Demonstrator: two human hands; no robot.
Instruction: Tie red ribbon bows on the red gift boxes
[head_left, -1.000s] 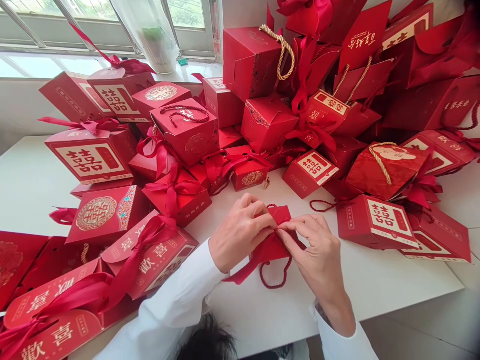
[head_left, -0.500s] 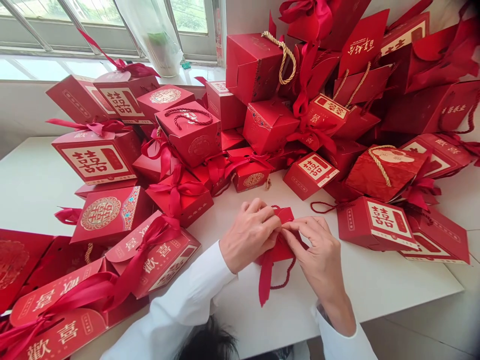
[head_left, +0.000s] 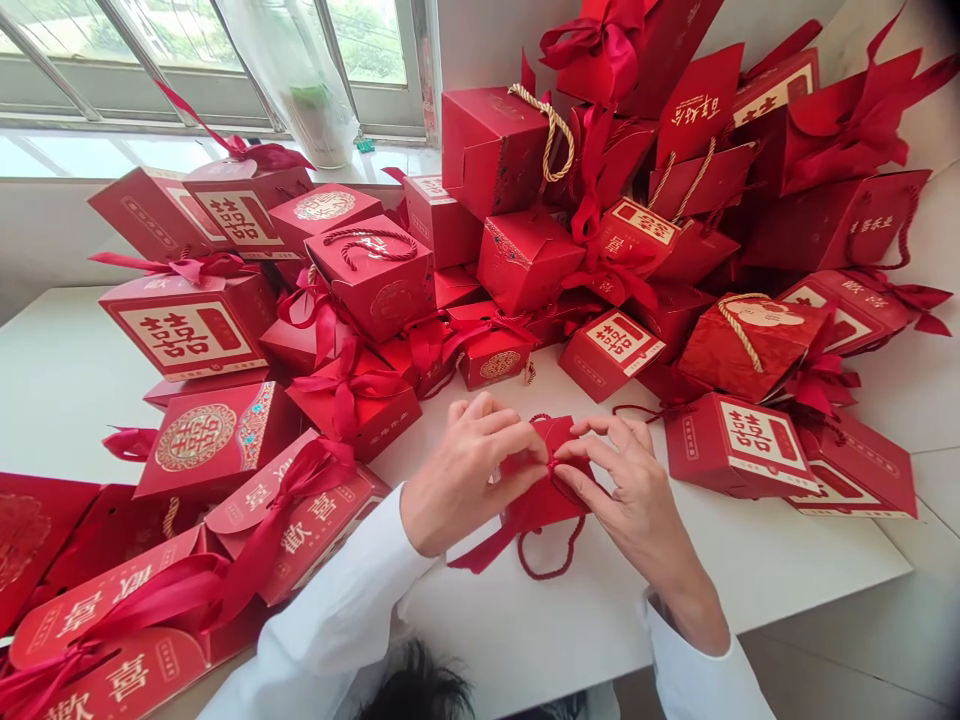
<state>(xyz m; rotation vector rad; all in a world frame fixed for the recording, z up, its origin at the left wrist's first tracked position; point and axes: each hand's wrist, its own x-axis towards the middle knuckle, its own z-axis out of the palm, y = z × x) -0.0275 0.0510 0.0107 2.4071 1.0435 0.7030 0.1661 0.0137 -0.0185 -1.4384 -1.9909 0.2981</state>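
A small red box with a cord handle looping towards me rests near the front of the white table. Over its top, my left hand pinches the red ribbon, whose tail hangs out to the lower left. From the other side my right hand pinches the ribbon too, its thumb and forefinger at a small knot near the middle of the box top. The fingertips of both hands almost meet there.
Red gift boxes with ribbons pile up at the left, behind and at the right on the white table. A vase stands on the windowsill. Dark hair shows at the bottom edge.
My left hand has shifted left and its fingers have spread from the bunched pose. The ribbon tail has swung to the left, and more of the cord loop shows. The view has shifted slightly.
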